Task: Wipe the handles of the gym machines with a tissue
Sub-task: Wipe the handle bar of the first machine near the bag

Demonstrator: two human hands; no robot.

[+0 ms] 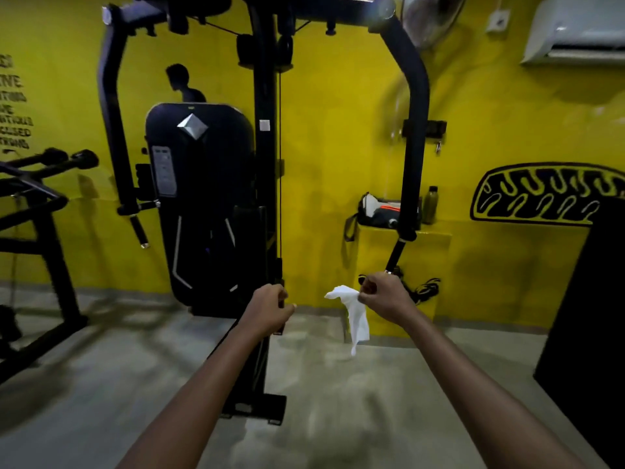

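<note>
You are standing in front of a black gym machine set against a yellow wall, with both arms reaching forward. Your right hand is pinching a white tissue between curled fingers; the tissue is hanging down loose from the hand, bunched at the top and trailing toward the floor. That hand is sitting just below the lower end of the right handle, which is hanging from the machine's right arm; whether the hand is touching the handle tip, you cannot tell. Your left hand is curling its fingers round a dark upright part at the machine's centre post, near the cable; what exactly it is gripping is too dark to make out. The left handle is hanging well apart, off to the left side of the machine. A bag and a dark bottle are resting on a yellow ledge behind the right handle. An air conditioner is sitting high on the wall at the right
</note>
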